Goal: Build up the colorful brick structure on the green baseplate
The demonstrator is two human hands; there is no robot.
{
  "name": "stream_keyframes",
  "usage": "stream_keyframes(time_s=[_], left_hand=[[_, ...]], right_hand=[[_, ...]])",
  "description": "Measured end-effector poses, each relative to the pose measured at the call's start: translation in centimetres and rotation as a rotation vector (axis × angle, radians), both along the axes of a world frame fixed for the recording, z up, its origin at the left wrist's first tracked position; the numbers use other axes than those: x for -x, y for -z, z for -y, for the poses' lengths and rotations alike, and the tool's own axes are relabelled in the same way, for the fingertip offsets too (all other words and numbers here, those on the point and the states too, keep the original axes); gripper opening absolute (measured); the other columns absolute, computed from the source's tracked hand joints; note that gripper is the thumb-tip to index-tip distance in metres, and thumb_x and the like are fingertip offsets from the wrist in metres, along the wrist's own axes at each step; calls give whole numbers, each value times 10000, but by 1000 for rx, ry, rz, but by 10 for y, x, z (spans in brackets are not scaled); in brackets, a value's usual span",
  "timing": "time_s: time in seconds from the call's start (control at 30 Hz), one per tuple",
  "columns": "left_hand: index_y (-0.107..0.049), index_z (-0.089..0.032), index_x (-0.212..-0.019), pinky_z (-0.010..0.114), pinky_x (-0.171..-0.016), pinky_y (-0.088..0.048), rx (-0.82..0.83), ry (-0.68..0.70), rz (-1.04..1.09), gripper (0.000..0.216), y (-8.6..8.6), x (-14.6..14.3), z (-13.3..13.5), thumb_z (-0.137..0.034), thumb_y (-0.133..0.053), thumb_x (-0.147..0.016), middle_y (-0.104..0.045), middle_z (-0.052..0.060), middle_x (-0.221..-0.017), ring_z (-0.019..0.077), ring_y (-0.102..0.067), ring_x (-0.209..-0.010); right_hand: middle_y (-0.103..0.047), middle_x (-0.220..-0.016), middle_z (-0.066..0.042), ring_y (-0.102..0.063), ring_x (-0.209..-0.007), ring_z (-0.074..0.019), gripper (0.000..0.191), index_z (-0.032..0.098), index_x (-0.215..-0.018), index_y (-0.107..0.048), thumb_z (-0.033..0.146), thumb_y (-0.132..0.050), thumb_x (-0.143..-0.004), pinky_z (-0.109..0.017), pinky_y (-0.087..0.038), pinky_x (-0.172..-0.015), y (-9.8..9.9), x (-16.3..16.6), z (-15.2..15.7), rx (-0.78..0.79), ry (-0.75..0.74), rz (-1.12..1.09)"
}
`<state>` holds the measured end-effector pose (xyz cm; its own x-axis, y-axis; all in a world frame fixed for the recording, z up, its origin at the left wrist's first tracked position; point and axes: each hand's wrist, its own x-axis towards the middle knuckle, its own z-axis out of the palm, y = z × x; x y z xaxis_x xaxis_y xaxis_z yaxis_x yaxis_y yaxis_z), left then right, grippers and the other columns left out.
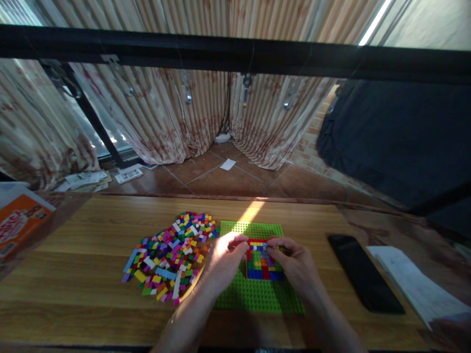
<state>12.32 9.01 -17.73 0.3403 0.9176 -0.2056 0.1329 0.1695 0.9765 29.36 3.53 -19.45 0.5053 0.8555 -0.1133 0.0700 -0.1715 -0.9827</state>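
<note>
On a green studded baseplate [257, 296] rests a low, many-coloured toy-brick build [265, 267], with red along its far edge and blue along its near edge. My left hand [222, 260] is closed at the build's far left corner, thumb and forefinger touching the red bricks. At the far right corner, the thumb and forefinger of my right hand [298, 262] pinch its edge. Whether a small loose brick is between the fingertips is hidden. Left of the baseplate spreads a pile of loose toy bricks [169, 255] in many colours and sizes.
A wooden table [73, 294] bears everything. To the right lie a black phone-like slab [364, 272] and white papers [415, 279]. An orange-labelled plastic tub [22, 220] stands far left. A dark bar [221, 49] crosses before striped curtains [158, 113].
</note>
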Motion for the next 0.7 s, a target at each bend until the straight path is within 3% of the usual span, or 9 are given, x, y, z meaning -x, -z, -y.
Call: stream_keyframes(time_s=[0.17,0.47,0.7], left_hand=[[-684,-154,-899,244,-658,-516,-5,6,-13,197,2,1,-1,-285,-603,-777,-707,27,-838,147,-651,-732],[-676,-151,-906,250,-660,-520,-18,17,-16,215,2,2,-2,-295,-585,-776,-708,29,-854,163,-654,-765],[-707,-171,-942,268,-724,-490,-257,-41,-367,220,-16,27,-18,-262,-543,-828,-737,45,-870,185,-666,-812]], right_hand=[[-715,-841,-63,-634,-736,-195,319,177,-700,-731,405,-814,-492,-326,-531,-676,-3,3,-1,28,32,-111],[-705,-726,-27,-610,-611,-147,304,162,-775,-726,345,-789,-540,-268,-505,-572,-10,8,-1,38,-22,-170],[-723,-802,-25,-635,-608,-147,391,193,-855,-714,314,-832,-502,-274,-521,-567,-22,-4,0,-36,10,-329]])
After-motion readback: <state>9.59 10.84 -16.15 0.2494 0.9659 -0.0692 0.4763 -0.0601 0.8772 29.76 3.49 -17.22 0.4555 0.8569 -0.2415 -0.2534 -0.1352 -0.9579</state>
